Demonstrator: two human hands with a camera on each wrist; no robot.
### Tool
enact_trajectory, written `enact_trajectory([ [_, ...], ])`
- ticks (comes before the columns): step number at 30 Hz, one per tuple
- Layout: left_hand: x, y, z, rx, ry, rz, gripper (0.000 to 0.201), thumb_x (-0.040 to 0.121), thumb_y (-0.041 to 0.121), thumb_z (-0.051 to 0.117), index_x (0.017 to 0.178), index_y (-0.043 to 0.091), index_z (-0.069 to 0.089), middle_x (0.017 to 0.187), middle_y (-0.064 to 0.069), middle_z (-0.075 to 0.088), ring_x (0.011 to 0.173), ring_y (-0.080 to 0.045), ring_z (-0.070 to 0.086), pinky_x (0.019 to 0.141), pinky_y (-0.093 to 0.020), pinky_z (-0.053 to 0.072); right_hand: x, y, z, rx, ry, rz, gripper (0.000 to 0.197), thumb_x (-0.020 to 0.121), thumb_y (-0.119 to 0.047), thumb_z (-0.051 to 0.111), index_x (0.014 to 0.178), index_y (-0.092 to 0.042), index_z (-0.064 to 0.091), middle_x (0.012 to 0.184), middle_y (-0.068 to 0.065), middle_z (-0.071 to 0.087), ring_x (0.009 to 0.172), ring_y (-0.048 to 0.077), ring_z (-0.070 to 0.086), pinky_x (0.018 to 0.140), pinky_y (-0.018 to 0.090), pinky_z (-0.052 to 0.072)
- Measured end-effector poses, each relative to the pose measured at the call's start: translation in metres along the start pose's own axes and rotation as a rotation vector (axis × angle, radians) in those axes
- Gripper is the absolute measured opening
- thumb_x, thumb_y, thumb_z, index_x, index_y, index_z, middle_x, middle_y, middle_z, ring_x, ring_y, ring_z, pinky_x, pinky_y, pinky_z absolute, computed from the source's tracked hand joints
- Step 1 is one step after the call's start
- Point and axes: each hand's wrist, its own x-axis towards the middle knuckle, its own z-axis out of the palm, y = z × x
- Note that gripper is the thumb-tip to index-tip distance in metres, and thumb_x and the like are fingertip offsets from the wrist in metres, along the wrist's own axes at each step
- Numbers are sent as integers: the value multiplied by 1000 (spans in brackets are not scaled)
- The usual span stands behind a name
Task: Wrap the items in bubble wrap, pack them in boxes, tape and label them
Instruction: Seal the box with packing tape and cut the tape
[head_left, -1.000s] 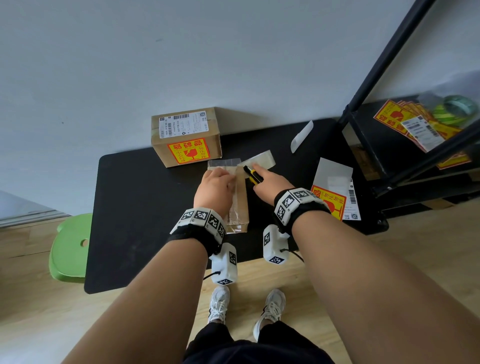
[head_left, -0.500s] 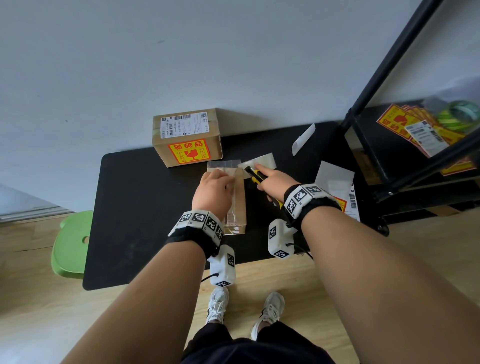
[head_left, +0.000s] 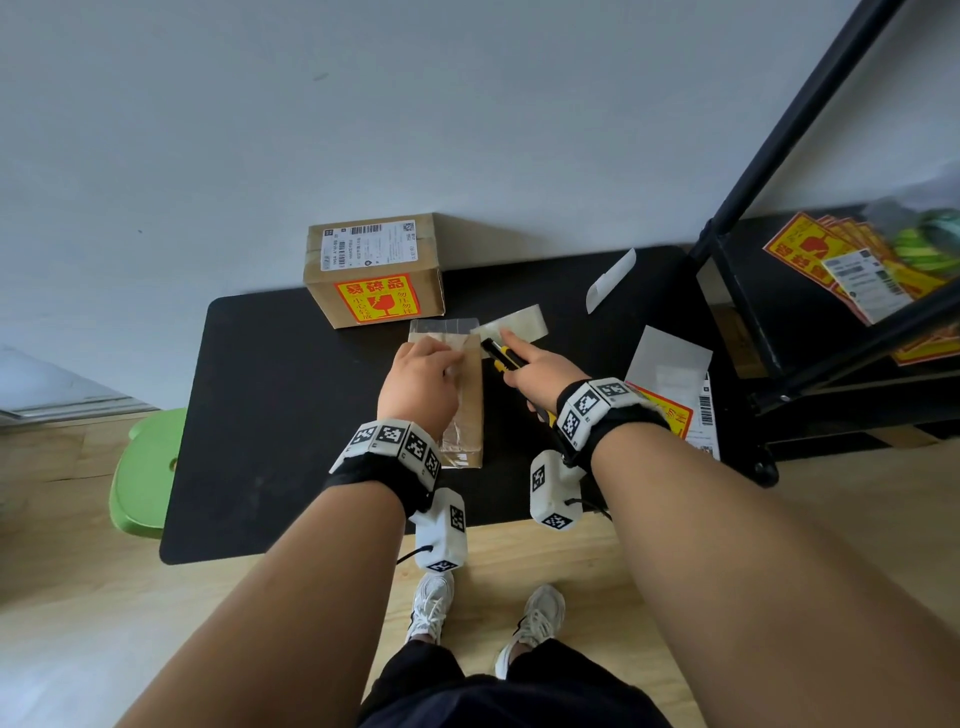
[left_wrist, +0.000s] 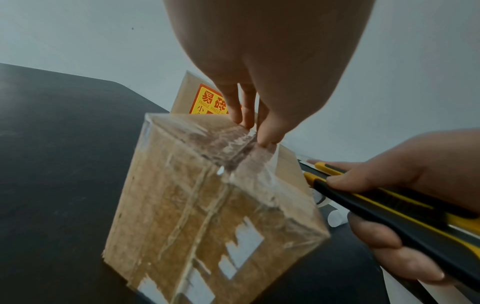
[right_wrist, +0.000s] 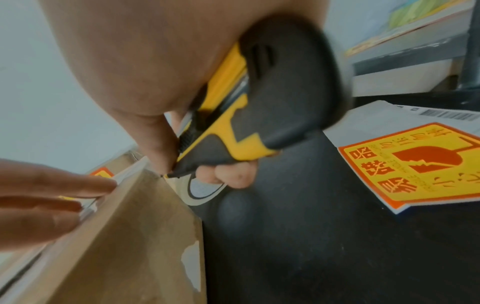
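Cardboard box (head_left: 464, 395), glossy with clear tape, lying under left hand (head_left: 420, 383), straight fingertips (left_wrist: 265, 139) pressing its top seam; right hand (head_left: 540, 371) alongside, gripping black-and-yellow utility knife (left_wrist: 384, 202), tip at box's edge.

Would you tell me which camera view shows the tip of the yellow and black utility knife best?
The right wrist view: the utility knife fills the frame and its tip sits at the taped box's top edge. The left wrist view shows the knife's handle in the right hand, its tip partly hidden behind the box. The head view shows only its front end, small.
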Motion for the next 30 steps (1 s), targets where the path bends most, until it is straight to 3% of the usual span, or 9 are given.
enact_trajectory([
  [8,1,1,1,-7,-2,-34,34,95,8,48,122,16,67,129,2,57,123,-19,41,98,-23,31,0,-1,-8,-222,-25,8,76,97,-19,46,146,-63,9,98,1,50,69,17,55,52,26,42],
  [14,3,5,2,10,3,-57,32,97,14,46,121,16,67,125,1,57,123,-19,42,102,-31,36,-5,3,-13,13,18,-34,65,93,-14,50,146,-47,35,95,9,61,66,20,58,54,30,48],
  [17,7,8,3,48,27,-59,29,97,17,45,114,14,68,118,-2,59,117,-22,44,96,-33,40,-9,11,-12,171,78,-41,49,88,-14,51,133,-34,56,79,11,63,65,23,59,57,32,49],
  [21,12,13,8,69,71,-78,25,93,17,47,101,9,70,109,-5,60,109,-26,48,89,-37,43,-14,20,-12,352,145,-25,43,86,-15,52,125,-32,59,74,9,62,62,19,60,53,30,49],
  [26,10,12,15,39,126,-75,23,90,17,51,94,7,71,105,-6,63,105,-28,51,88,-40,44,-3,37,-9,392,305,25,42,93,-24,48,133,-36,55,92,1,65,75,18,63,65,34,54],
  [28,10,11,17,30,148,-58,21,89,17,52,92,7,71,102,-6,63,102,-29,52,86,-41,45,3,45,-10,321,374,87,49,97,-25,43,145,-37,42,115,-2,61,92,19,61,79,36,52],
  [30,9,9,18,24,167,-44,19,87,17,54,90,7,70,100,-6,63,100,-29,52,84,-42,46,8,53,-10,186,374,176,55,102,-24,38,153,-35,25,127,2,55,95,19,56,81,35,47],
])
